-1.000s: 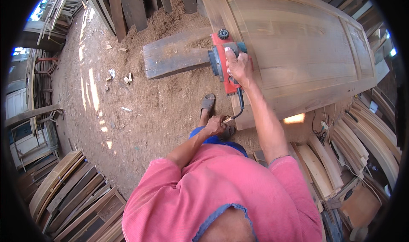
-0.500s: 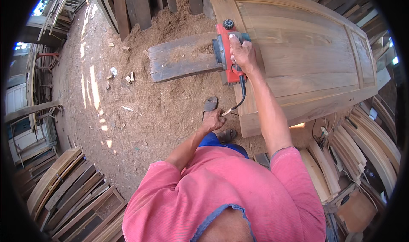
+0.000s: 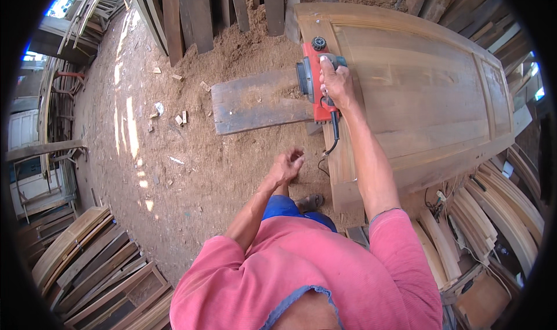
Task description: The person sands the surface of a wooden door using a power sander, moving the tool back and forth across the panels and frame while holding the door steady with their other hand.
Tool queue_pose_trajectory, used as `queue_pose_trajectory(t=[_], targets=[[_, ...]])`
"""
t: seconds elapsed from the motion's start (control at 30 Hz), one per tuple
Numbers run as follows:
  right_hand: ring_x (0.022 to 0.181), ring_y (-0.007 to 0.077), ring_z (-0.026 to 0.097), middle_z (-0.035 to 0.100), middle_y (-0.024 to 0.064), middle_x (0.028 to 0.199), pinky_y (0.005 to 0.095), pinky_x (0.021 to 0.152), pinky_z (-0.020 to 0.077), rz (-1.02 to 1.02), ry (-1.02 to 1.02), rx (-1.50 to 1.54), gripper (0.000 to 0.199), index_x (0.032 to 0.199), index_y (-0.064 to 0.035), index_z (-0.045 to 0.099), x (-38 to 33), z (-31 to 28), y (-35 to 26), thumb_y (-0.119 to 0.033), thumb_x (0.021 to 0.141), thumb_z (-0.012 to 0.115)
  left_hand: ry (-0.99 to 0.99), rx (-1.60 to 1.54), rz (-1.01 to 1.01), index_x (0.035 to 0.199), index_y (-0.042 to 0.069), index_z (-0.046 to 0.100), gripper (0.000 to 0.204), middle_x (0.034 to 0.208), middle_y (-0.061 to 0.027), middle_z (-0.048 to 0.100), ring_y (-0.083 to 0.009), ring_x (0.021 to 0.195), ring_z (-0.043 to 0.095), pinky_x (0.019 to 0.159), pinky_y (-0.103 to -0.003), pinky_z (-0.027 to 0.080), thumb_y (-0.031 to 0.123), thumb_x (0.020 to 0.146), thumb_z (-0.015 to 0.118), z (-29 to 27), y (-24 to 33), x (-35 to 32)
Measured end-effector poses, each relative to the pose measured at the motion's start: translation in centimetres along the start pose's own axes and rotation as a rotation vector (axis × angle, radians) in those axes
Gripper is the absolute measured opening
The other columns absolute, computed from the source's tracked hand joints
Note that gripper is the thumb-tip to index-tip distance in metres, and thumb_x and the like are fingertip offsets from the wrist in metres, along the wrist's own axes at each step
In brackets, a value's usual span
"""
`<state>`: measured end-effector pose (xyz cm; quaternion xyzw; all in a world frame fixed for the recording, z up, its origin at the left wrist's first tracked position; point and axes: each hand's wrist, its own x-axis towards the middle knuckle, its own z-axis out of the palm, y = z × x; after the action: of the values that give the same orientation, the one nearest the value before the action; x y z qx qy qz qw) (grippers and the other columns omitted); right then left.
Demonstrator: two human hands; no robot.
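At upper centre, the right hand grips a red electric planer by the panelled door; mid-frame, the left hand half-curls, seemingly empty. Planing looks underway; what's left, I can't tell.

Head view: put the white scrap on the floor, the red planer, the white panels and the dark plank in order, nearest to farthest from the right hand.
1. Red planer: in the grip of the right hand.
2. Dark plank: stretching left from beside the planer.
3. White scrap: farther left, past the plank's end.
4. White panels: at the far left.
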<state>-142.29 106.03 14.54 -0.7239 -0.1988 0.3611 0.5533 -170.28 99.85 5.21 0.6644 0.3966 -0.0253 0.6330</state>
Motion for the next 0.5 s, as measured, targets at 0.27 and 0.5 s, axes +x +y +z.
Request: queue_pose_trajectory(t=[0.27,0.5], targets=[[0.046,0.0117,0.055,0.056,0.0014,0.058,0.0289,0.042,0.0421,0.029,-0.004,-0.003,0.051,0.071,-0.0062,0.06,2.9,1.9,-1.3,-0.05,0.097,0.064,0.801,0.543,0.431,0.129,0.004,0.058,0.046,0.121,-0.0221,0.061,-0.0406,0.116,0.054,0.104,-0.052,0.04,0.021,0.088,0.069,-11.7,4.2,7.5],[0.046,0.0113,0.054,0.057,0.0011,0.061,0.0288,0.042,0.041,-0.017,0.007,-0.02,0.046,0.076,-0.0076,0.06,5.8,2.4,-1.9,-0.048,0.098,0.064,0.885,0.802,0.296,0.129,0.009,0.06,0.044,0.136,-0.0174,0.056,-0.0408,0.124,0.047,0.108,-0.055,0.033,0.033,0.092,0.065,-10.4,3.9,10.0]])
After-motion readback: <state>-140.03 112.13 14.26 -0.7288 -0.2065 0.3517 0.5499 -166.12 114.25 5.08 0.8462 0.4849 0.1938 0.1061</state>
